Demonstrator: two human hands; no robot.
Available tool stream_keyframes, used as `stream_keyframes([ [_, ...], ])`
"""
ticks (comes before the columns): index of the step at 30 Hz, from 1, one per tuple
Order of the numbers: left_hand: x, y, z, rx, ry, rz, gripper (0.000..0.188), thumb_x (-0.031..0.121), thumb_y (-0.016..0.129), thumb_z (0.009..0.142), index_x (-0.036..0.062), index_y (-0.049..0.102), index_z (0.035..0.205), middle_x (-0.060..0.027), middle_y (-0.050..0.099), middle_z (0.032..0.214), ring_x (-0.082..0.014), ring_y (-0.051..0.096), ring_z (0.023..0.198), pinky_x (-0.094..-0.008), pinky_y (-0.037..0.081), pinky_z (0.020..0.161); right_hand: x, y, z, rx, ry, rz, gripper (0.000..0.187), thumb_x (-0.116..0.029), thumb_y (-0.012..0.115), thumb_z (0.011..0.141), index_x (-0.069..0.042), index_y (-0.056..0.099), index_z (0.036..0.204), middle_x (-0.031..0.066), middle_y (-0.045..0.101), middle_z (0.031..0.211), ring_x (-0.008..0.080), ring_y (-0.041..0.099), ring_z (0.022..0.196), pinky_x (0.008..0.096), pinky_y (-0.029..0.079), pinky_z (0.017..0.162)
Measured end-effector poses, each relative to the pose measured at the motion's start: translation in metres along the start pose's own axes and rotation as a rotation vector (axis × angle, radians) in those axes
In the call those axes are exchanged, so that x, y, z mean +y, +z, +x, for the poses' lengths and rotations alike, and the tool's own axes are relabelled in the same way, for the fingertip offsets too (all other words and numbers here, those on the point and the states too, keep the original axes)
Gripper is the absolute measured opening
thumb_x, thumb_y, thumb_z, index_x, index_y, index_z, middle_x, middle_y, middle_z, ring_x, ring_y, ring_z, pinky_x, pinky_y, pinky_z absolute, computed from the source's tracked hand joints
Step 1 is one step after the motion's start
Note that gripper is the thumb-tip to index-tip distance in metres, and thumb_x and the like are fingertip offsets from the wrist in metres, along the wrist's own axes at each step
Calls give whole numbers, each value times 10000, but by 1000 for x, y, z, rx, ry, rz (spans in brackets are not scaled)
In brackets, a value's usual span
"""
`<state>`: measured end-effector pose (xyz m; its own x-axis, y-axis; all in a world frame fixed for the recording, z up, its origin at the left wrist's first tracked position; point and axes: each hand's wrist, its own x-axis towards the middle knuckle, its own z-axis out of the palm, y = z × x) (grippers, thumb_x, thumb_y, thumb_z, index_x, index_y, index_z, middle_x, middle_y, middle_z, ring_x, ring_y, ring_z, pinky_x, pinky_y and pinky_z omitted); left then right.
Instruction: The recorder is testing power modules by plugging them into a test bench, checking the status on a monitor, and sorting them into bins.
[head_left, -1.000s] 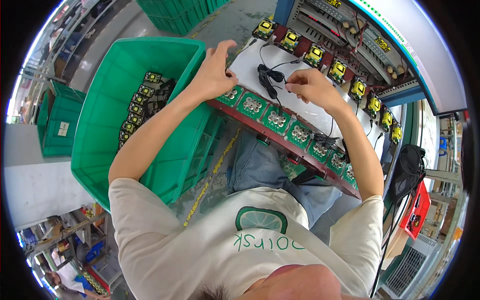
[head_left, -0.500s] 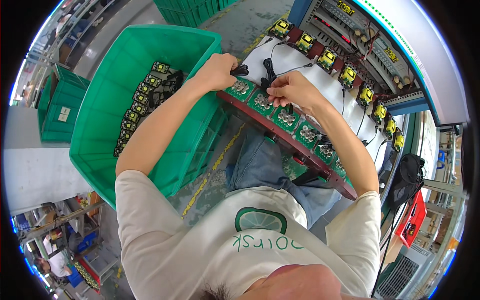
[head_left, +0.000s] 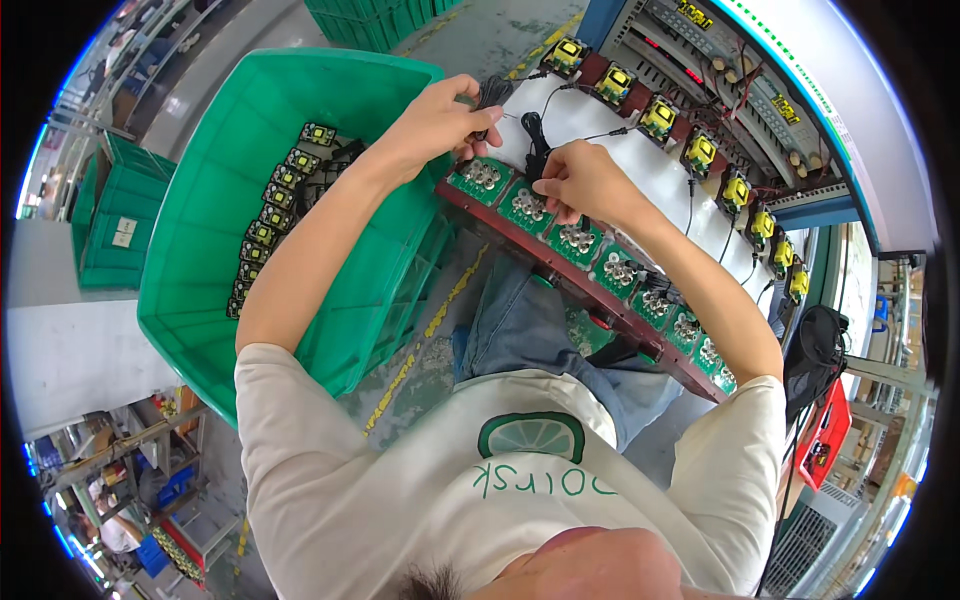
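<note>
My left hand [head_left: 440, 125] is closed round a coiled black cable [head_left: 493, 92] above the left end of a dark red fixture [head_left: 590, 292]. My right hand [head_left: 588, 180] pinches the lower part of a second looped black cable [head_left: 537, 135], a little farther right. Beneath my hands runs a row of green circuit boards [head_left: 526, 203] with clusters of round silvery contacts, set along the fixture. The plug ends of both cables are hidden by my fingers.
A large green bin [head_left: 200, 180] at left holds several small power boards [head_left: 285, 175] with black cables. Behind the white worktop [head_left: 590, 112], yellow-and-black power boards [head_left: 660, 118] line a rack of instruments [head_left: 745, 75]. A black bag [head_left: 818, 345] hangs at right.
My left hand has lifted and shifted slightly right, and its cable coil now stands higher. My right hand has barely moved and still pinches its cable.
</note>
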<state>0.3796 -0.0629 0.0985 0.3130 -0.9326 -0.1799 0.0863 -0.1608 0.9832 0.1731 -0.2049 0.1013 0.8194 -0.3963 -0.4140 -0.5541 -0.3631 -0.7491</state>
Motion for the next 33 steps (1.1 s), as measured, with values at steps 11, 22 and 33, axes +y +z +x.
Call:
stream_keyframes([
  [11,-1,4,4,-133,72,-341,164,155,626,1072,25,525,1068,-167,710,961,-175,628,744,-273,537,725,-18,23,14,45,-271,444,56,-31,723,962,11,724,925,73,727,844,143,725,789,260,525,602],
  [22,-5,22,3,97,93,-30,232,198,609,1089,-30,609,1131,-138,700,1028,-171,648,783,-289,574,708,-14,21,53,-145,-101,589,159,67,662,930,-59,594,863,81,685,900,181,730,838,274,641,849],
  [33,-1,14,2,103,63,13,321,220,593,1097,-56,614,1261,-109,683,1053,-164,642,788,-281,569,669,-7,24,79,-220,-53,698,111,121,581,897,24,625,928,115,705,908,209,729,838,316,678,813],
])
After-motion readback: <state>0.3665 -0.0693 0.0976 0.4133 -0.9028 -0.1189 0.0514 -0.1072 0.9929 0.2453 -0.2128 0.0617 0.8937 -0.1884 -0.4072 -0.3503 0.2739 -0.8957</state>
